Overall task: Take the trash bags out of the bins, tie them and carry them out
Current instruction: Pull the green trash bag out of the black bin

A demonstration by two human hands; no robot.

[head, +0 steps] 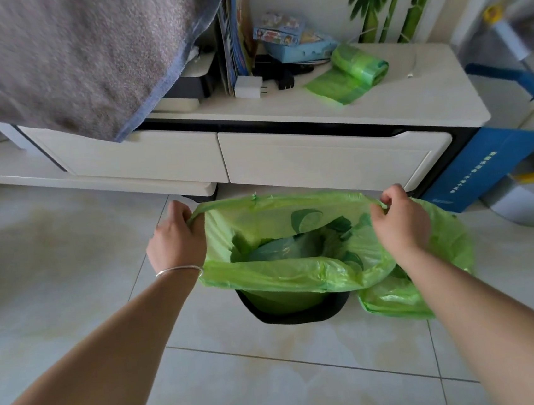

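A green trash bag [285, 266] hangs over a small black bin [295, 313] on the tiled floor in front of a low cabinet. My left hand [175, 240] grips the bag's rim on its left side. My right hand [399, 218] pinches the rim on the right. The rim is stretched wide between both hands, and dark contents show down inside the bag. A second green bag [397, 297] lies on the floor right of the bin, partly hidden by my right forearm.
The white low cabinet [320, 160] with two drawers stands just behind the bin. On its top lie a roll of green bags [349, 73], a white charger, boxes and books. A grey towel [72, 58] hangs at upper left. A blue box [483, 169] leans at right.
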